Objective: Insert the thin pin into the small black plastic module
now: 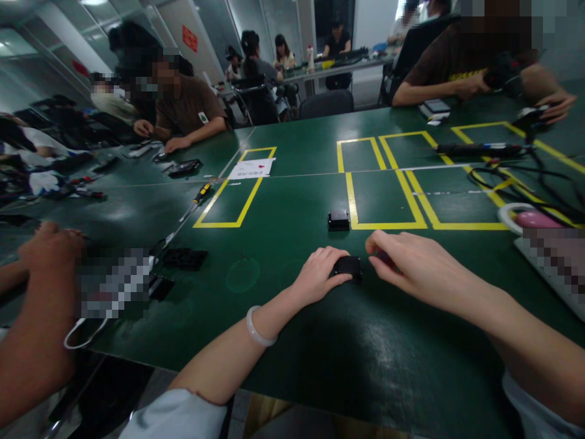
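My pale sleeves were cut off by the bottom edge; a smooth, milky round bangle sat on my left wrist; my left hand was partly closed, with thumb and fingers holding one end of a small black box; that box was on the table right in front of me, and my fingers hid its left end; my right hand was just beside it, fingers bent and thumb close to them; something dark showed under those fingers, but I could not tell if I held it.

To my left, another person's arm was cut off by the edge; blurry squares hid some things near it.

The table was dark green and shiny; a second black box, with a shiny top, sat just past my hands, near flat yellow tape laid in box shapes; a yellow and black screwdriver and a white paper lay farther off, its words too small to read; far back, people sat in a dim room, by glassy walls.
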Tool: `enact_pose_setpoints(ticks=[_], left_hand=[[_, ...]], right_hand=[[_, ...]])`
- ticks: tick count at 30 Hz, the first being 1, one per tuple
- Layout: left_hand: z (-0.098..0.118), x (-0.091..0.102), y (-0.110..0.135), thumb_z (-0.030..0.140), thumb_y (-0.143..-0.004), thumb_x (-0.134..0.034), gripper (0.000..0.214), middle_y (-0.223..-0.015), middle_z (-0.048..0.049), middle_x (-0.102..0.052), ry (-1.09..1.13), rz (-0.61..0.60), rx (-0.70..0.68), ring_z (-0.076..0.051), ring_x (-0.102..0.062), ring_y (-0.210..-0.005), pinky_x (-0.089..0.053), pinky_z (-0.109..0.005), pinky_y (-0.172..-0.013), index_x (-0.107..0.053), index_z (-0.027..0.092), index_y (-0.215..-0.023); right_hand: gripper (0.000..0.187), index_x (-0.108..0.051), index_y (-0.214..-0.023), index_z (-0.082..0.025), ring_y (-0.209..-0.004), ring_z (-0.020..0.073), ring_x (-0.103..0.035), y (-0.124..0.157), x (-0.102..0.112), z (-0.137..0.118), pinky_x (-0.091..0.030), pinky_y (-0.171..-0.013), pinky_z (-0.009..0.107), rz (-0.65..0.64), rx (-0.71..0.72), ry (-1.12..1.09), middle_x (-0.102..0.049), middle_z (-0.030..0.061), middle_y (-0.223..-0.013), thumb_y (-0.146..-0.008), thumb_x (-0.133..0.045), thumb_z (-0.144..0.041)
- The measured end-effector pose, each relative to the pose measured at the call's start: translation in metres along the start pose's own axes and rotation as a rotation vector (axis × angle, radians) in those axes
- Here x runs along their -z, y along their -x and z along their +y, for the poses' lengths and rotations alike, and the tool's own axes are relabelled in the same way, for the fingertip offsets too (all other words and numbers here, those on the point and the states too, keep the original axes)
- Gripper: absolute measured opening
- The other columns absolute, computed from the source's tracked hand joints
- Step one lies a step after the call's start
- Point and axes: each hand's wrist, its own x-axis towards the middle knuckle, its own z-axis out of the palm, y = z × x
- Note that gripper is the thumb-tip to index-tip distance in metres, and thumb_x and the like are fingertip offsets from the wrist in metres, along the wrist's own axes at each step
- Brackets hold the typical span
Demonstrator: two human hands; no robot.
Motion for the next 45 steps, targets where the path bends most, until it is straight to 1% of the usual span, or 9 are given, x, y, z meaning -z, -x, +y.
enact_pose_setpoints(ticks=[5, 16, 23, 26, 29, 31, 36, 42, 45], left_hand=[[-0.001, -0.001, 0.0, 0.044, -0.091, -0.054, 0.036, -0.115, -0.0061, -0.056, -0.004, 0.001, -0.008, -0.023, -0.049, -0.105, -0.041, -0.037, -0.091, -0.049, 0.022, -0.119], [-0.002, -0.002, 0.0, 0.043, -0.091, -0.054, 0.036, -0.116, -0.0068, -0.056, -0.01, 0.01, -0.014, -0.024, -0.05, -0.105, -0.04, -0.037, -0.091, -0.048, 0.022, -0.12], [-0.001, 0.0, 0.0, 0.044, -0.091, -0.053, 0.037, -0.115, -0.0068, -0.056, 0.002, -0.007, -0.002, -0.024, -0.05, -0.105, -0.04, -0.038, -0.091, -0.049, 0.022, -0.12], [0.0, 0.001, 0.0, 0.044, -0.091, -0.053, 0.036, -0.117, -0.0069, -0.055, 0.01, -0.009, -0.004, -0.024, -0.05, -0.106, -0.041, -0.038, -0.091, -0.049, 0.023, -0.12], [0.0, 0.001, 0.0, 0.043, -0.092, -0.052, 0.035, -0.117, -0.007, -0.055, 0.012, -0.01, -0.01, -0.024, -0.05, -0.107, -0.041, -0.038, -0.091, -0.049, 0.022, -0.12], [0.0, 0.001, 0.0, 0.043, -0.091, -0.053, 0.036, -0.117, -0.0072, -0.055, 0.008, -0.007, -0.013, -0.024, -0.05, -0.106, -0.041, -0.038, -0.091, -0.049, 0.022, -0.12], [-0.001, 0.0, 0.0, 0.043, -0.091, -0.054, 0.036, -0.115, -0.0069, -0.056, 0.005, -0.004, -0.003, -0.024, -0.05, -0.105, -0.041, -0.038, -0.091, -0.049, 0.022, -0.12], [0.0, -0.001, 0.0, 0.044, -0.091, -0.053, 0.037, -0.116, -0.0069, -0.056, 0.0, -0.005, -0.002, -0.024, -0.05, -0.106, -0.041, -0.038, -0.092, -0.049, 0.022, -0.12], [0.0, 0.0, 0.0, 0.045, -0.092, -0.052, 0.036, -0.117, -0.0069, -0.056, 0.001, 0.0, -0.01, -0.024, -0.05, -0.106, -0.04, -0.037, -0.092, -0.049, 0.022, -0.12]], right_hand=[[0.006, -0.045, -0.089, -0.022, -0.068, 0.017, -0.056, 0.0, 0.001, -0.001, -0.035, -0.059, 0.027, -0.025, -0.007, -0.001, -0.059, 0.0001, -0.074, -0.09, -0.043, -0.028], [0.026, -0.05, -0.086, -0.021, -0.061, 0.0193, -0.056, -0.001, -0.006, 0.003, -0.03, -0.055, 0.028, 0.011, -0.072, 0.101, -0.06, 0.0014, -0.064, -0.094, -0.039, -0.044], [0.012, -0.047, -0.096, -0.022, -0.066, 0.0172, -0.058, 0.001, -0.001, 0.001, -0.034, -0.057, 0.027, -0.015, -0.001, -0.02, -0.063, 0.0016, -0.076, -0.093, -0.039, -0.03], [0.008, -0.046, -0.09, -0.022, -0.063, 0.0158, -0.057, 0.002, 0.002, 0.001, -0.032, -0.055, 0.026, -0.033, 0.001, -0.023, -0.061, 0.0002, -0.073, -0.091, -0.041, -0.029], [0.013, -0.045, -0.082, -0.023, -0.06, 0.0154, -0.055, 0.002, 0.004, 0.002, -0.027, -0.052, 0.026, -0.07, -0.004, 0.02, -0.058, -0.0009, -0.068, -0.091, -0.04, -0.029], [0.015, -0.046, -0.082, -0.023, -0.06, 0.0161, -0.055, 0.002, 0.004, 0.002, -0.026, -0.052, 0.026, -0.082, -0.022, 0.058, -0.058, -0.0011, -0.066, -0.093, -0.039, -0.032], [0.026, -0.048, -0.083, -0.023, -0.058, 0.0183, -0.056, 0.001, -0.001, 0.002, -0.026, -0.052, 0.027, -0.052, -0.077, 0.143, -0.059, 0.0002, -0.063, -0.095, -0.036, -0.042], [0.017, -0.048, -0.09, -0.022, -0.06, 0.0162, -0.058, 0.002, -0.001, 0.003, -0.03, -0.052, 0.027, -0.016, -0.032, 0.013, -0.062, 0.0004, -0.071, -0.095, -0.036, -0.032], [0.012, -0.046, -0.089, -0.022, -0.062, 0.0148, -0.057, 0.003, 0.003, 0.003, -0.032, -0.054, 0.026, -0.032, 0.001, -0.04, -0.061, 0.0001, -0.075, -0.094, -0.037, -0.028]])
